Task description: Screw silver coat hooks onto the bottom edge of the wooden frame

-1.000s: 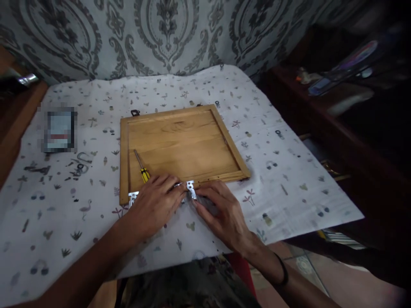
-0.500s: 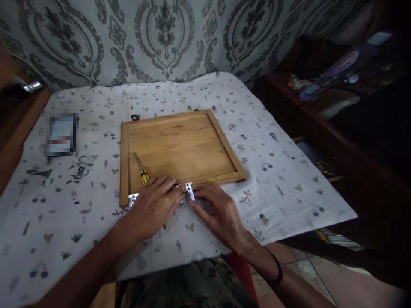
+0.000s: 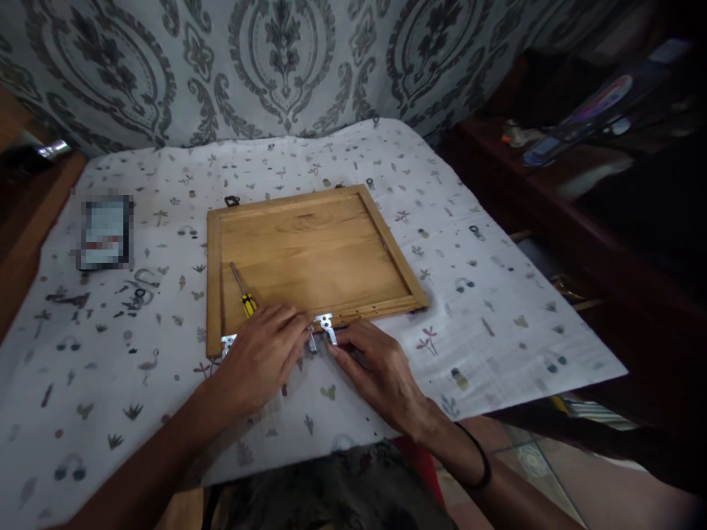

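Observation:
A framed wooden panel [image 3: 309, 254] lies flat on the patterned cloth. At the middle of its near edge sits a shiny metal hinge [image 3: 325, 324]. My right hand [image 3: 381, 368] pinches this hinge between thumb and forefinger. Just left of it, my left hand [image 3: 265, 353] is closed over the near edge, fingertips beside a small metal part [image 3: 312, 342]; what the fingers grip is hidden. A second metal bracket [image 3: 227, 343] shows at the panel's near left corner, partly behind my left hand. A yellow-and-black screwdriver [image 3: 246, 294] rests on the panel, its handle end against my left hand.
The white cloth [image 3: 469, 346] covers the table. On the left lie a blurred-out phone-like device [image 3: 104, 232], a dark metal piece [image 3: 67, 300] and small dark hardware [image 3: 138, 291]. A dark piece of furniture [image 3: 552, 213] stands at the right, a patterned curtain [image 3: 281, 66] behind.
My left fingertips have drawn back slightly to the left from the hinge, leaving more of the metal uncovered. My right hand stays on the hinge. The view has shifted slightly.

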The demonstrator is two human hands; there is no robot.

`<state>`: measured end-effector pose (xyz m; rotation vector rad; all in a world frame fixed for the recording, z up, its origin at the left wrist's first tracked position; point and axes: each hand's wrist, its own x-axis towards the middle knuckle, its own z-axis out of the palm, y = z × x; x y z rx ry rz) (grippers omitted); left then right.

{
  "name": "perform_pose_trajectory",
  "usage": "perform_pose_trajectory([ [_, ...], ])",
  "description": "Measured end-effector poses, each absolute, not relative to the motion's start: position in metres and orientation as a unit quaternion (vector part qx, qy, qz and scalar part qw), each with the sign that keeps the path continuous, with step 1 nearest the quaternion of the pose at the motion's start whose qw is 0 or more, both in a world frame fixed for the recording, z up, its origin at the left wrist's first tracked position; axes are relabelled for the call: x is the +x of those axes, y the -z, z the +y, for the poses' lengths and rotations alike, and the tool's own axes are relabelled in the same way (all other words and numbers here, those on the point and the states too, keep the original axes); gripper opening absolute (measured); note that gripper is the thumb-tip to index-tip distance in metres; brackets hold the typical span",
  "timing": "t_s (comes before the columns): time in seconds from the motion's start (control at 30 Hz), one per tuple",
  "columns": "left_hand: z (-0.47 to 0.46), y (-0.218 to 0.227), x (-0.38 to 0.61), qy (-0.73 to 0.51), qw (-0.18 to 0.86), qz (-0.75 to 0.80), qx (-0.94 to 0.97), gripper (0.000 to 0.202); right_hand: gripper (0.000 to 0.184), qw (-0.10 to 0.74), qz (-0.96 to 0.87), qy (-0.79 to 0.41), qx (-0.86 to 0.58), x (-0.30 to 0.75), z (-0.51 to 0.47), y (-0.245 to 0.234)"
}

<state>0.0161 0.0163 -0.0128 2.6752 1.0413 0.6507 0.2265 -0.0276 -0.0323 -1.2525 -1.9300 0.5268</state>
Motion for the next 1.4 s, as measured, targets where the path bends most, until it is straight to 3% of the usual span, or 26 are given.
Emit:
perform_pose_trajectory([
  [0.23, 0.0176, 0.0127, 0.0129, -0.250, 0.181, 0.392, 0.867, 0.029, 0.022, 0.383, -0.751, -0.219, -0.491, 0.2271, -0.0274, 0.0309],
  [0.9, 0.0179, 0.0107, 0.0146, -0.192, 0.130, 0.346, 0.909, 0.044, 0.023, 0.386, -0.760, -0.219, -0.475, 0.2273, -0.0264, 0.0343],
  [1.4, 0.0174, 0.0055, 0.0153, -0.201, 0.125, 0.345, 0.908, 0.040, 0.023, 0.409, -0.714, -0.220, -0.524, 0.2283, -0.0304, 0.0306],
])
